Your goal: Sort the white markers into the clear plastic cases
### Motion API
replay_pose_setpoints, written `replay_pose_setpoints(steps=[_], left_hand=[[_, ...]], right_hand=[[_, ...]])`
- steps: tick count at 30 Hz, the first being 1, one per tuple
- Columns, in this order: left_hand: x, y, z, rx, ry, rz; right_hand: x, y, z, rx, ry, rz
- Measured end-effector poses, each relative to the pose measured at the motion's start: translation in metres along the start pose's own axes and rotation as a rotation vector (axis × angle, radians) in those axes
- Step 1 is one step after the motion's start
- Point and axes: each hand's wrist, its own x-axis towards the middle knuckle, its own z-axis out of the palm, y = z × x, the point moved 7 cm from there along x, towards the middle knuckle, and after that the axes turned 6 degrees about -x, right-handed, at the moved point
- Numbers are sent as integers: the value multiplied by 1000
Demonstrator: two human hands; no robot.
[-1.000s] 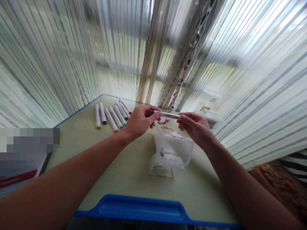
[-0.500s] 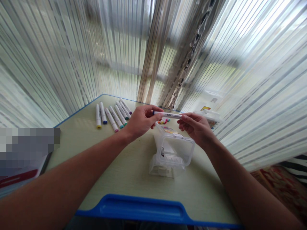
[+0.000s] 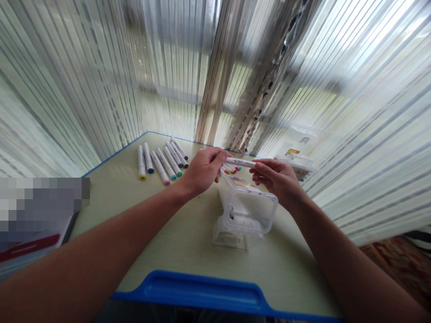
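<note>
A white marker (image 3: 240,162) with dark print on its barrel is held level between my two hands, above the table. My left hand (image 3: 207,168) is closed over its left end, so the tip there is hidden. The fingers of my right hand (image 3: 274,177) pinch the other end. Just below the marker stands a clear plastic box (image 3: 251,208), its open side facing me. Several coloured marker ends (image 3: 232,169) show behind the box, partly covered by my left hand.
Several white markers (image 3: 163,167) with coloured ends lie at the back left. Another clear case (image 3: 298,166) stands behind my right hand. A blue tray (image 3: 205,291) edges the table's front. A partly blurred-out object (image 3: 37,242) lies on the left; striped curtains (image 3: 161,67) hang behind.
My left hand's fingers have closed over the marker's dark blue left end, which showed before. My right hand keeps its grip. The view has shifted slightly.
</note>
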Motion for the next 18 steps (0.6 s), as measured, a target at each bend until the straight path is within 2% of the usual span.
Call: replay_pose_setpoints(steps=[10, 15, 18], left_hand=[[-2, 9, -6, -11, 108, 84], [-7, 20, 0, -109, 100, 96], [-9, 26, 3, -157, 84, 108]], right_hand=[[-3, -2, 2, 20, 14, 41], [-3, -3, 2, 36, 7, 32], [-3, -1, 7, 23, -56, 35]])
